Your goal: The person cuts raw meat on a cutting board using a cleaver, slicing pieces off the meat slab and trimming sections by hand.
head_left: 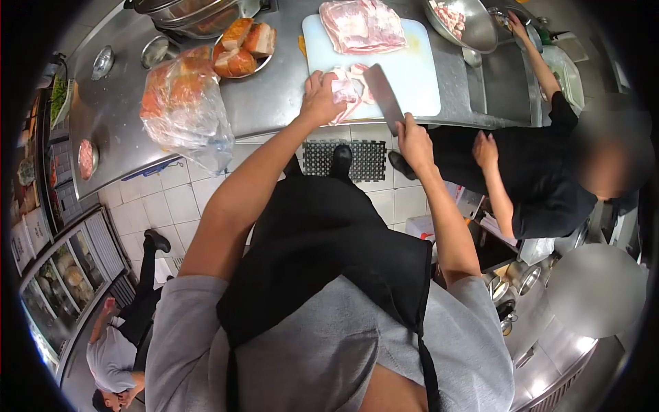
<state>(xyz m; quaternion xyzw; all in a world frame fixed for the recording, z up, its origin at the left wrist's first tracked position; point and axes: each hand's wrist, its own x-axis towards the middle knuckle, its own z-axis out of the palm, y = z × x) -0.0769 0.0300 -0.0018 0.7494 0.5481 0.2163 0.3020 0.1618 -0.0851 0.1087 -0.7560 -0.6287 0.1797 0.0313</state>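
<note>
My right hand point(416, 145) is wrapped round the handle of a cleaver point(384, 96). The blade lies along the right side of some cut pieces of raw pork point(349, 93) near the front of a white cutting board point(419, 89). Resting on those pieces from the left, my left hand point(321, 98) has its fingers bent and pressed onto the meat. Farther back on the board lies a large slab of raw pork point(362, 26), apart from both hands and the blade.
Left of the board stand a bowl of browned meat chunks point(241, 49) and a plastic bag of meat point(184, 103). A metal bowl of diced meat point(458, 26) is at the back right. A co-worker in black point(535, 151) stands close on my right; another person point(117, 350) is behind left.
</note>
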